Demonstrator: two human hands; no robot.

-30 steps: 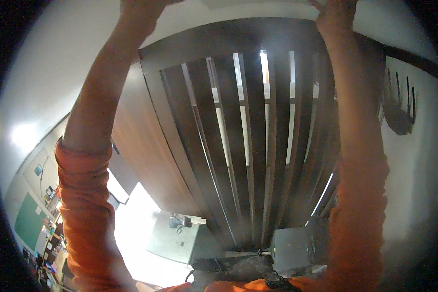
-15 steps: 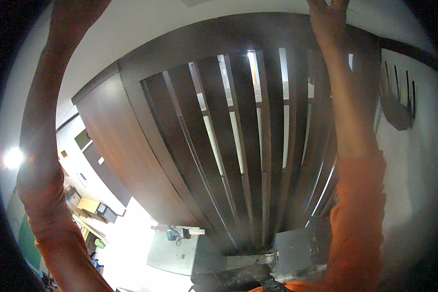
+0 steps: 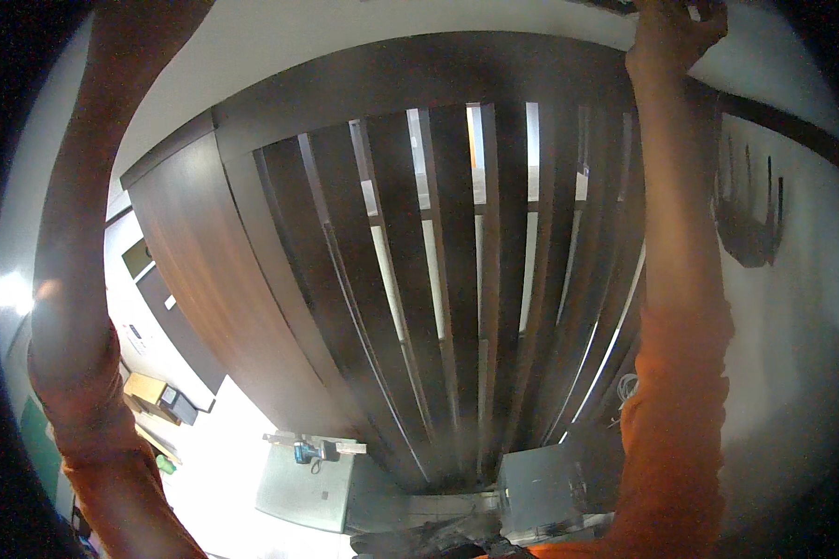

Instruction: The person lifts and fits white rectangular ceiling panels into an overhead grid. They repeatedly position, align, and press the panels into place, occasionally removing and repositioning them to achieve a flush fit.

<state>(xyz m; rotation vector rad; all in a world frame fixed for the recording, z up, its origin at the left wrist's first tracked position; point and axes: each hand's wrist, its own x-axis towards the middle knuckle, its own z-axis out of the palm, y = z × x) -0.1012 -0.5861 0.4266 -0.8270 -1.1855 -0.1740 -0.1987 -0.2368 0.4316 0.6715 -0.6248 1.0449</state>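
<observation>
My right hand (image 3: 678, 33) is raised to the top edge, close to the white ceiling (image 3: 391, 20). Its fingers are curled, and whatever they may hold is too unclear to name. Just left of it, the dark edge of a thing (image 3: 615, 5) is cut off by the frame. My left forearm (image 3: 84, 186) reaches up along the left side, its hand beyond the top of the picture. Between my arms stands a dark brown slatted wooden partition (image 3: 419, 70), light showing through its gaps.
Below, a blue power drill (image 3: 305, 453) lies on a pale grey-green cabinet top (image 3: 289, 494). A dark grey box (image 3: 536, 484) stands right of it. A coiled cable (image 3: 628, 387) hangs by my right sleeve. A dark pronged shape (image 3: 750, 233) shows against the right wall.
My right hand has shifted right and slightly down in the picture, and its curled fingers now show. The partition and the cabinet appear a little further left as the view shifts.
</observation>
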